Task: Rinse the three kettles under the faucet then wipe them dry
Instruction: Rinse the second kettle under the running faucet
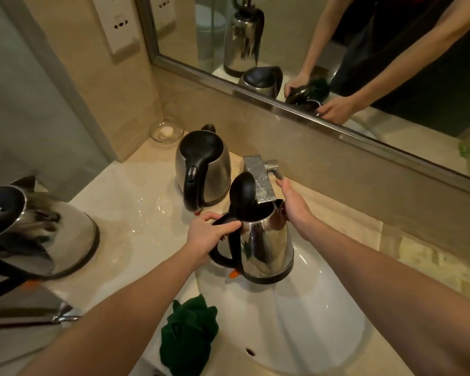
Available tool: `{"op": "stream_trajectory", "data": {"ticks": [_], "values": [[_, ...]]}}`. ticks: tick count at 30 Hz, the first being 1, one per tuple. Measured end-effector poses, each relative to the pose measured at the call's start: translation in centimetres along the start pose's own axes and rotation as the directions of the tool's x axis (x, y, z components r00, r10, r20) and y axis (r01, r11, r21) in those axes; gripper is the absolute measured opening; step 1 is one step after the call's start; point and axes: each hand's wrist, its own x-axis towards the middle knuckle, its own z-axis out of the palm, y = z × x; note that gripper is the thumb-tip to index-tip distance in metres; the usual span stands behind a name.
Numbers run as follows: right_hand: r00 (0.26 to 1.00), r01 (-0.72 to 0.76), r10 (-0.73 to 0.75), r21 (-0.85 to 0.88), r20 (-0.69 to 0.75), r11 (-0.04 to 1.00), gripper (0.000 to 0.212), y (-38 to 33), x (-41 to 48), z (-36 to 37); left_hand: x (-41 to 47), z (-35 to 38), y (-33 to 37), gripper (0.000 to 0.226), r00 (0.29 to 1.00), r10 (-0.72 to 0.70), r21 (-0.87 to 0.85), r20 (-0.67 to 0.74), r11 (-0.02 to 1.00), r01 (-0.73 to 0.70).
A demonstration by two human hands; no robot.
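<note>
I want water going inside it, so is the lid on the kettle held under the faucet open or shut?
Open. The black lid stands flipped up over the held kettle, its dark mouth exposed beside the faucet.

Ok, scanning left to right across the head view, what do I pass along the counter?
Left-edge kettle → glass dish → closed-lid kettle → open-lid kettle over the sink → right hand. The left hand, faucet and green cloth overlap others sideways, so I left them out.
</note>
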Motion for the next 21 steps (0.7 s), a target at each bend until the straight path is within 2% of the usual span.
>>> {"op": "stream_trajectory", "data": {"ticks": [2,11,21], "values": [[1.0,0.016,-0.016,-0.001,0.004,1.0,0.068,0.2,0.3,0.0,0.2,0.1,-0.1,0.04,1.0,0.007,0.012,-0.008,1.0,-0.006],[1.0,0.015,-0.014,0.022,-0.009,1.0,0.061,0.7,1.3,-0.6,1.0,0.9,-0.2,0.037,1.0,0.028,0.01,-0.005,1.0,-0.028],[0.997,0.072,-0.072,-0.015,-0.02,0.997,0.057,0.9,1.6,-0.8,1.7,1.4,-0.9,0.048,1.0,0.02,0.012,-0.008,1.0,-0.02]]}}
